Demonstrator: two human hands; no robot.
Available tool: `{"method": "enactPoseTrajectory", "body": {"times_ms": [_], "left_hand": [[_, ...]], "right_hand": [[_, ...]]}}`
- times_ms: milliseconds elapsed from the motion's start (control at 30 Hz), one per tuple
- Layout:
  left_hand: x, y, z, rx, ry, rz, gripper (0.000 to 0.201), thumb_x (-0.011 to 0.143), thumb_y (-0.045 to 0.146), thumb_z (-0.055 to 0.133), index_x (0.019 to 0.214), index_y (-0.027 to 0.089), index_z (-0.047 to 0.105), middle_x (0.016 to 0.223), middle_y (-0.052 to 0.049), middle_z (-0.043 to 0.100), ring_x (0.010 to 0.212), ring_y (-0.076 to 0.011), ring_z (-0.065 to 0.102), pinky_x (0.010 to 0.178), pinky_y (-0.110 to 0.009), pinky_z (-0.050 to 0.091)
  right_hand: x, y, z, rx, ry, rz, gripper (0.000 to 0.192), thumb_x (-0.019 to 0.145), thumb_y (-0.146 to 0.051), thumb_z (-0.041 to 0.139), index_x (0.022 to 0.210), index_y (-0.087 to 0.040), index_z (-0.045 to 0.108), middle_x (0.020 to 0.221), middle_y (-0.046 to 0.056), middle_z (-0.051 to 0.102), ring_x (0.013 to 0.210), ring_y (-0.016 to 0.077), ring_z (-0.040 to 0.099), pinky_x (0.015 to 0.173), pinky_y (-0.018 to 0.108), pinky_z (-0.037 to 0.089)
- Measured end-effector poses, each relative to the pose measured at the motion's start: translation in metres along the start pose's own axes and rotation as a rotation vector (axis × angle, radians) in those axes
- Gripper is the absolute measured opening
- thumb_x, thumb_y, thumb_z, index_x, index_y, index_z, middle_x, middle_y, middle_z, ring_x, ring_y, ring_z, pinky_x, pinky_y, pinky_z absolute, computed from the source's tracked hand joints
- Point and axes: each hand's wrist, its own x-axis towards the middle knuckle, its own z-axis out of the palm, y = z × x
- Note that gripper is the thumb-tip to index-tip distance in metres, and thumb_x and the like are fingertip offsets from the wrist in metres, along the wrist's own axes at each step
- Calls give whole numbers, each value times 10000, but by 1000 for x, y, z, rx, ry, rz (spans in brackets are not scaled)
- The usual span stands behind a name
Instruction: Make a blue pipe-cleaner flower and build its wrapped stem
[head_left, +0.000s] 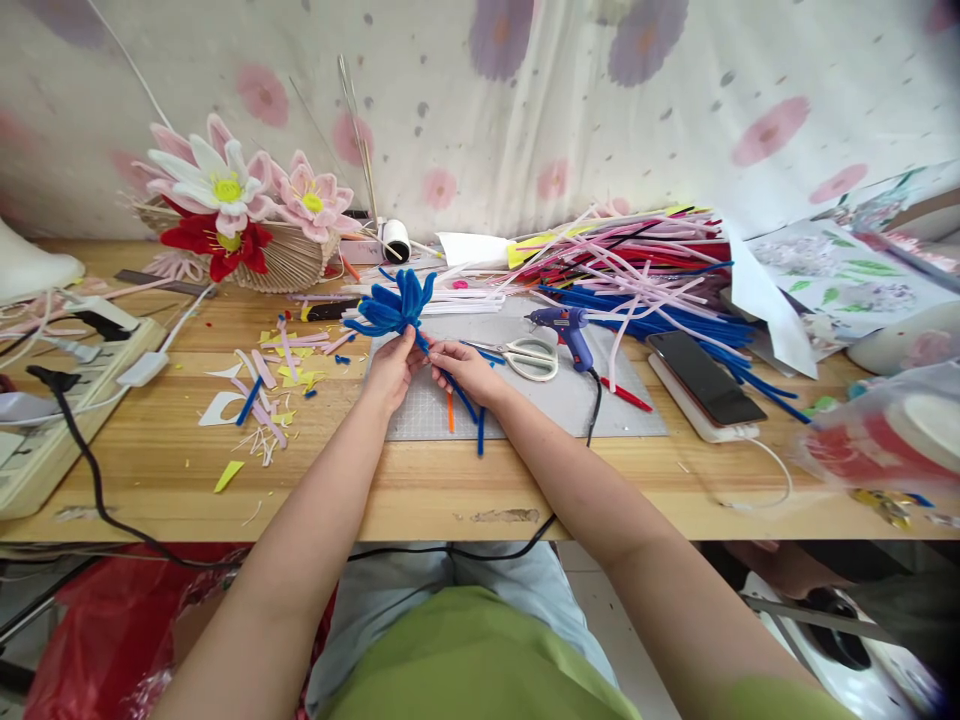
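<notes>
A blue pipe-cleaner flower with several looped petals is held up over the left part of the grey cutting mat. My left hand is closed around its base from the left. My right hand pinches the blue stem just below the petals, its fingertips touching those of my left hand. Loose blue pipe cleaners lie on the mat under my hands. White-handled scissors rest just right of my right hand, and a blue glue gun lies beyond them.
Scraps of pipe cleaner and yellow paper litter the left side. Finished flowers stand in a pleated holder at the back left. A pile of pipe cleaners fills the back. A phone and a power strip flank the work area.
</notes>
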Motion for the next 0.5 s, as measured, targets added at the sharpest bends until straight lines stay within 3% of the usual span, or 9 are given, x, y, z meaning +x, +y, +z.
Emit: {"method": "enactPoseTrajectory", "body": {"times_ms": [267,500], "left_hand": [[-2,-3,3,-6,36,46,301,609,404,712,668,128,608,651,-25,646,632,-122,612,572,-224,448],[-5,0,4,54,18,14,317,616,413,699,759,134,656,758,-55,680,722,-149,639,673,-259,480]], "right_hand": [[-2,-2,4,4,-53,31,258,680,-401,605,738,-174,495,567,-45,569,454,66,525,446,193,434],[-1,0,6,-264,193,-180,196,707,-359,545,672,-186,461,506,-70,488,418,53,433,437,190,360]]}}
